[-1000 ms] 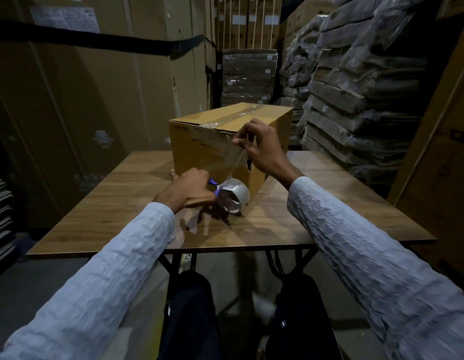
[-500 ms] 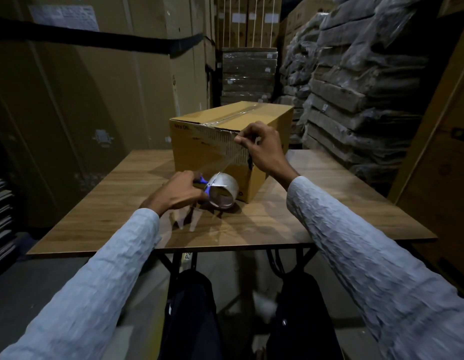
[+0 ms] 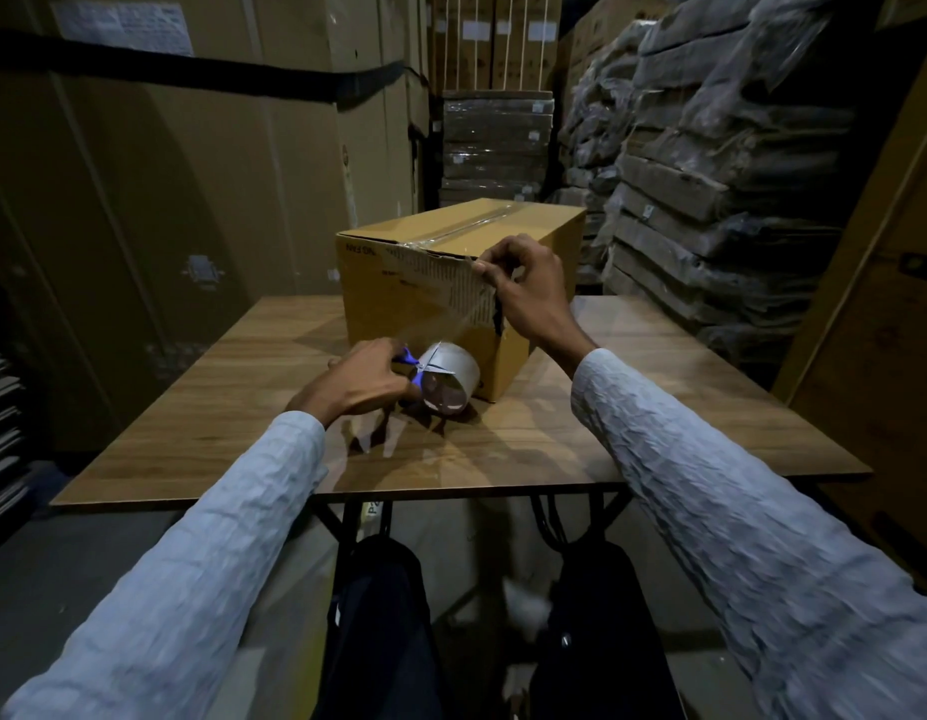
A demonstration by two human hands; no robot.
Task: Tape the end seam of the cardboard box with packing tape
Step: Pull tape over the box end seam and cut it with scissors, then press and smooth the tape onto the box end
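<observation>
Two hands: tape roll (image 3: 447, 377) beside left hand (image 3: 360, 385).

light: I see a dim warehouse, warm pool on the table (image 3: 659, 407) and box (image 3: 414, 304) | shadows: hard, falling toward me under the left hand (image 3: 357, 387) | glare: sheen on tape roll (image 3: 451, 376) | blur: sleeves (image 3: 762, 537) smeared | distortion: wide-angle bowing, corners dark
</observation>
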